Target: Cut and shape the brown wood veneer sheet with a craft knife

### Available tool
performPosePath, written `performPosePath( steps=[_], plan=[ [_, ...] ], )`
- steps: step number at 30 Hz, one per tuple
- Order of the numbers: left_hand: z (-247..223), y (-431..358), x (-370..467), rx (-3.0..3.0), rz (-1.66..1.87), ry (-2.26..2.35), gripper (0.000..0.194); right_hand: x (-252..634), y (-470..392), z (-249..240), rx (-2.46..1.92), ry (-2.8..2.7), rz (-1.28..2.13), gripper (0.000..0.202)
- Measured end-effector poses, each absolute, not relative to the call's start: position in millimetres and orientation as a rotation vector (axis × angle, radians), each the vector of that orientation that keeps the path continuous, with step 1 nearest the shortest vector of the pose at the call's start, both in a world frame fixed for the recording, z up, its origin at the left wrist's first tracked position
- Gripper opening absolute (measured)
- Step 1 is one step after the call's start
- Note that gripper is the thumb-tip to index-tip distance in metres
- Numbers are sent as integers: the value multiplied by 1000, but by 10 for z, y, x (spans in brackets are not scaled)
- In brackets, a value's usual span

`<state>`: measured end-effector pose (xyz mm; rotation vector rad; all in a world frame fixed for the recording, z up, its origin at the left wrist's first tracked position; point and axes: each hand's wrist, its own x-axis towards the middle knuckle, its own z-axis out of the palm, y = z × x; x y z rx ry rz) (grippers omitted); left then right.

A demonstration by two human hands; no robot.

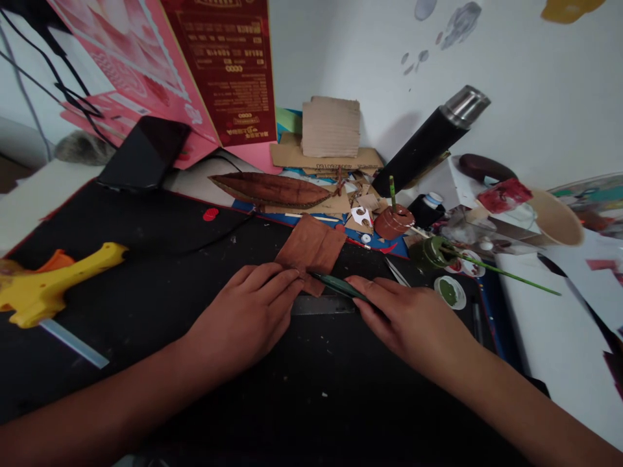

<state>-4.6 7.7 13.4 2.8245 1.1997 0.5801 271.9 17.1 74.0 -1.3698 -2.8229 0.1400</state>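
A reddish-brown painted piece of cardboard (311, 243) lies on the black mat, its near edge by both hands. My left hand (248, 311) rests on that near edge, fingers stretched out flat and pressing down. In my right hand (409, 311) is a slim dark green craft knife (338, 284), held between thumb and fingers. Its tip meets the cardboard beside my left fingertips; the blade itself is too small to make out. Just below the cardboard a metal ruler (326, 305) lies across the mat, its left end hidden under my left hand.
At left lies a yellow glue gun (63, 285) with a glue stick. A brown boat-shaped model (272, 188) sits behind the cardboard. To the right are paint jars (431, 253), tweezers (396, 271) and a leaning black thermos (428, 143). A phone (146, 152) stands at back left.
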Motion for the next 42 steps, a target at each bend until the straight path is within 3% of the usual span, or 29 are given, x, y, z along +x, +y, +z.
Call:
performPosePath(
  steps=[42],
  plan=[
    [119,67,-61,2830,586,1208,33,2538,219,832,-1381,-2982,-77,36]
  ],
)
